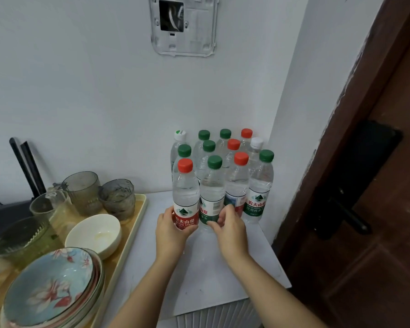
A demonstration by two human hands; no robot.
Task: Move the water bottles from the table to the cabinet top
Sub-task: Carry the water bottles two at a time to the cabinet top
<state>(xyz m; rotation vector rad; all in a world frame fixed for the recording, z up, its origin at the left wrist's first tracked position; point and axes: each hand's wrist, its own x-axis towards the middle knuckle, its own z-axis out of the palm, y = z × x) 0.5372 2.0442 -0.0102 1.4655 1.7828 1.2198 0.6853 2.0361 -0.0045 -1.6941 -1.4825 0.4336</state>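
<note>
Clasping red-capped bottle (185, 197); green-capped bottle (212, 195) too.

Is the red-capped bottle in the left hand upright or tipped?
Upright: the red-capped bottle is vertical, cap on top, with the left hand gripping its label.

Rear bottles (225, 134) mostly behind front bottles (212, 185)

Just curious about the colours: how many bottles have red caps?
4. The front-left red-capped bottle, gripped by the left hand; the front-row bottle right of centre; the middle-row bottle behind it; the back-row bottle. Others may be hidden.
</note>
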